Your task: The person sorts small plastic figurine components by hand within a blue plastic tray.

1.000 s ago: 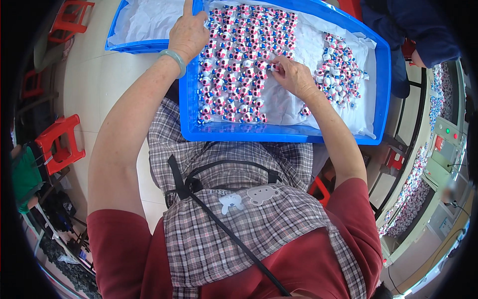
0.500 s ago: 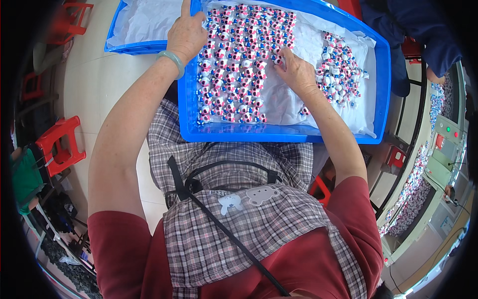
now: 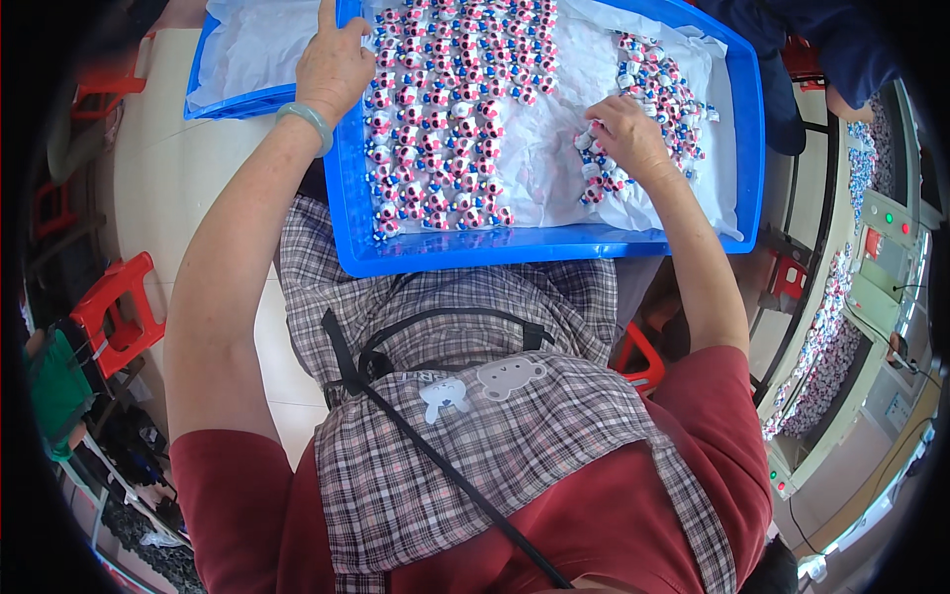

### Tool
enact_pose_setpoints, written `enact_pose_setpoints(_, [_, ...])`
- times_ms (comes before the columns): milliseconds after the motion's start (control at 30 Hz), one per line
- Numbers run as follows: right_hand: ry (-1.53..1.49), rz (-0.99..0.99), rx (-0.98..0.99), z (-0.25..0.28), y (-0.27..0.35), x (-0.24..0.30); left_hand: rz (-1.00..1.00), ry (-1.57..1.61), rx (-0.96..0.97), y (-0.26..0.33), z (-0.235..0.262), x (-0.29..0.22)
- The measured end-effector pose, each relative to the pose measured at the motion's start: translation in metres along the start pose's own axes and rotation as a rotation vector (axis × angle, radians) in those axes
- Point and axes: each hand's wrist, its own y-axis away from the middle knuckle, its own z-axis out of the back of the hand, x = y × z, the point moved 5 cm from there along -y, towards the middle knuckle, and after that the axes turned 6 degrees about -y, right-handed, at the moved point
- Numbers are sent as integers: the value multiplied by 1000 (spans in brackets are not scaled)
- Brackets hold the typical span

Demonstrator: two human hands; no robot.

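Observation:
A blue tray [image 3: 475,249] lined with white sheet holds small white, pink and blue animal-like figurines. On its left side the figurines [image 3: 432,139] stand in close rows; on its right side others [image 3: 663,84] lie in a loose heap. My left hand [image 3: 334,69] rests over the tray's left rim, index finger stretched out and thumb apart. At the heap's left edge, my right hand [image 3: 630,137] has its fingers bent together at a figurine [image 3: 582,142], partly hidden by the fingertips.
Another blue tray [image 3: 237,104] lined with white sheet adjoins at the upper left. Red stools [image 3: 119,307] stand on the floor to the left. At right, a person's hand [image 3: 849,107] reaches toward a long trough of figurines [image 3: 821,337] beside a control box [image 3: 888,220] with lit buttons.
My right hand has moved right, from the end of the rows to the loose heap. My left hand stays at the rim. The whole view has shifted slightly.

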Motion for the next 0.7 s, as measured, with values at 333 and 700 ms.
enact_pose_setpoints(333, [188, 43, 116, -18, 7, 31, 38, -1, 25, 0, 1, -3])
enact_pose_setpoints(700, [-550, -158, -137, -6, -18, 32, 74, -17, 58, 0, 4, -3])
